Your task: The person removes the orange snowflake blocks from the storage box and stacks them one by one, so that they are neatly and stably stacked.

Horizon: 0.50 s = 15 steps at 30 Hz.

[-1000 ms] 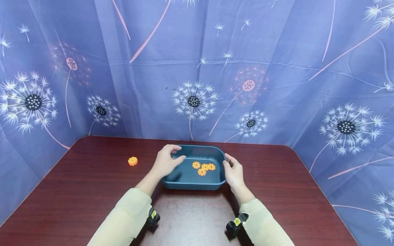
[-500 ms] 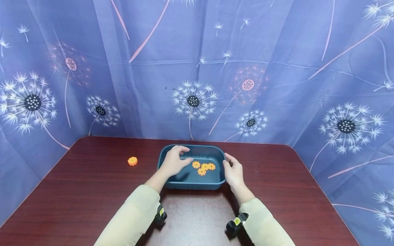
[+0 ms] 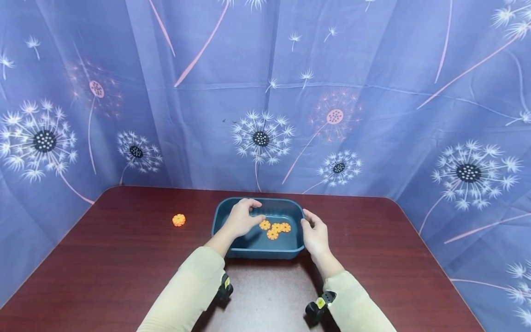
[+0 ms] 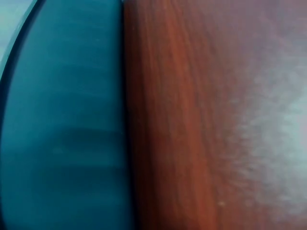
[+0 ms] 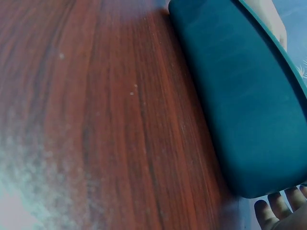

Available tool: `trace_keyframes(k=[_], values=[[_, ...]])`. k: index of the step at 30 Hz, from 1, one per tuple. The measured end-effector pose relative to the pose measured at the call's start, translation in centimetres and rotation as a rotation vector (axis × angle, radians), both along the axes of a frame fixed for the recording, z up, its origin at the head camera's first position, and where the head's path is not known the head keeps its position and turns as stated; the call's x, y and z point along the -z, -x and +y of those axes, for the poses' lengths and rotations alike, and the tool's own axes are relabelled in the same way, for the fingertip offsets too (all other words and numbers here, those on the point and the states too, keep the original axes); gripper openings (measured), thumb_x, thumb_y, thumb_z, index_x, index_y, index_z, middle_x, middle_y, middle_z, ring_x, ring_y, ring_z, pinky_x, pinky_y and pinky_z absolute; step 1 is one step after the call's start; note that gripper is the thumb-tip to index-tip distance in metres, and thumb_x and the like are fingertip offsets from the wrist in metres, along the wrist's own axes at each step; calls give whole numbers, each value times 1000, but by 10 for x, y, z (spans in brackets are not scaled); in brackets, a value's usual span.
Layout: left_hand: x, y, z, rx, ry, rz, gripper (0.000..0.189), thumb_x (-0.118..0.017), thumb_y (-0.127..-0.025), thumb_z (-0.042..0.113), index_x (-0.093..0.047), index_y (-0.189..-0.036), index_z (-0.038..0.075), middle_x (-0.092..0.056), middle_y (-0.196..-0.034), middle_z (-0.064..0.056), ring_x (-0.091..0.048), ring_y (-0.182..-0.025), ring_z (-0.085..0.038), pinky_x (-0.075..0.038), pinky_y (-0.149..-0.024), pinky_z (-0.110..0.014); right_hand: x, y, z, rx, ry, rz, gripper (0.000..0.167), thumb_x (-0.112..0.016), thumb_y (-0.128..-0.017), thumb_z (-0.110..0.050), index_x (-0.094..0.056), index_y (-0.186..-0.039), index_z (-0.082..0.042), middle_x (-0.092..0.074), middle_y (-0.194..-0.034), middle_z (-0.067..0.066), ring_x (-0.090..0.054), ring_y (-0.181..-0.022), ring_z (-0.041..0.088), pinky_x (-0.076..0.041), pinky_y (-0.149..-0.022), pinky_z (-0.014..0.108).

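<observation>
A dark teal plastic tub (image 3: 265,254) with rounded corners stands on the table. Several flat orange flower-shaped discs (image 3: 272,234) lie in its right half, some overlapping. My left hand (image 3: 239,221) reaches over the near side into the tub, thumb and fingers apart with nothing between them; its thumb tip is right by the leftmost disc. At the right end, my right hand (image 3: 316,234) holds the tub's rim. In the right wrist view its curled fingers (image 5: 279,205) are at the tub's end wall. The left wrist view shows the tub's outer side wall (image 4: 67,115), no hand.
A small stack of the same orange discs (image 3: 179,220) lies on the dark red wood-grain table (image 3: 124,258), left of the tub. Behind the table hangs a blue curtain (image 3: 199,120) with dandelion prints. Black wrist cameras (image 3: 315,311) sit under both sleeves.
My left hand has moved right, from the tub's left end to over its middle, close to the discs. The right hand, tub and discs stay put.
</observation>
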<state>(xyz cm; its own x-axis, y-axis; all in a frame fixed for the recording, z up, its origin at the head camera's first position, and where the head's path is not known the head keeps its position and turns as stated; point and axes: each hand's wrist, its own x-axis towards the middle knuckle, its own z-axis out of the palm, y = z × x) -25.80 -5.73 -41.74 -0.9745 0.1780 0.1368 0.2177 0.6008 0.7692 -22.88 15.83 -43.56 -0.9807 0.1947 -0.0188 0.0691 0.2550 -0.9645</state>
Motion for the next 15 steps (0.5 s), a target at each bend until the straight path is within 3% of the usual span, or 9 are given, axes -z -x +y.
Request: trace_keyframes(k=[6,15], values=[[3,4,2,18,33,-38,36,-71,-84,21,-63,-117,8,-59,-119,-10,-55,-108,-27,-48,-91,-42,0,-1,-2,-3,1,11,41,-45,-97,-12,-48,-138,-6,-51,-136,18,-50,-121,29,-43,-99,45],[12,3,8,112,134,-91,29,-71,-84,19,-66,-110,7,-60,-115,-11,-55,-111,-28,-46,-94,-43,1,0,0,0,7,4,42,-44,-98,-13,-46,-139,-6,-50,-135,18,-48,-123,29,-43,-100,45]])
